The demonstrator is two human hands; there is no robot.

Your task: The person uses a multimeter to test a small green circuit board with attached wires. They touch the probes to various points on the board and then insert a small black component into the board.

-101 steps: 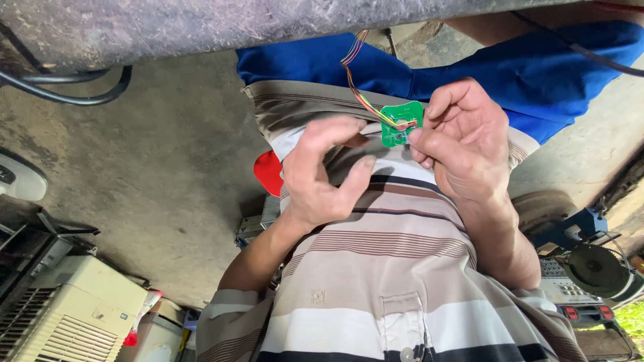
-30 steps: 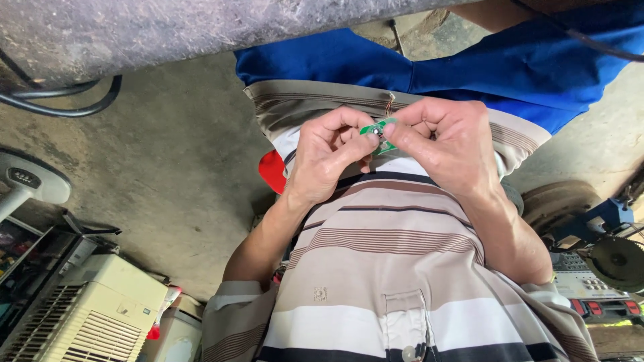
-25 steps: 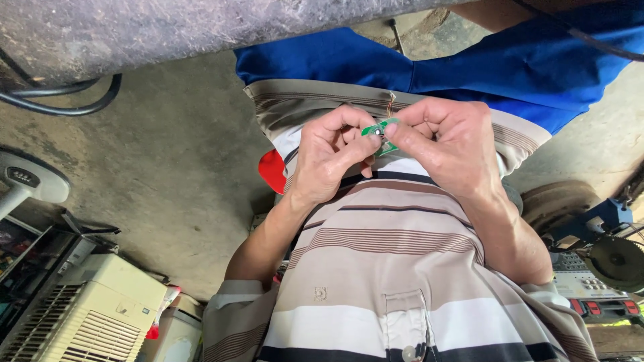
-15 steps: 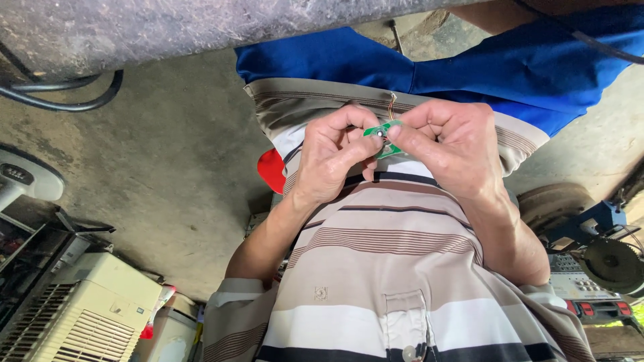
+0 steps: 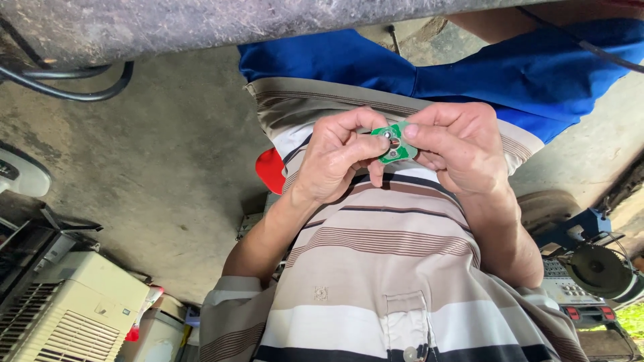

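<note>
I hold a small green circuit board [image 5: 392, 142] in front of my striped shirt, pinched between the fingertips of both hands. My left hand [image 5: 339, 159] grips its left edge with thumb and forefinger. My right hand [image 5: 457, 146] grips its right edge the same way. The board's face with round metal spots is turned toward me. Blue trousers [image 5: 469, 64] lie beyond the hands. No wires on the board can be seen from here.
A rough grey slab edge [image 5: 201, 20] runs along the top, with a black cable [image 5: 67, 84] under it. A white vented appliance [image 5: 67, 315] stands at bottom left, a red object [image 5: 272, 171] sits beside my shirt, and a blue tool with a round blade [image 5: 594, 265] is at right.
Earlier my right hand held the board up, with coloured wires showing. Both hands then closed on it edge-on, and it has now tilted to show its face.
</note>
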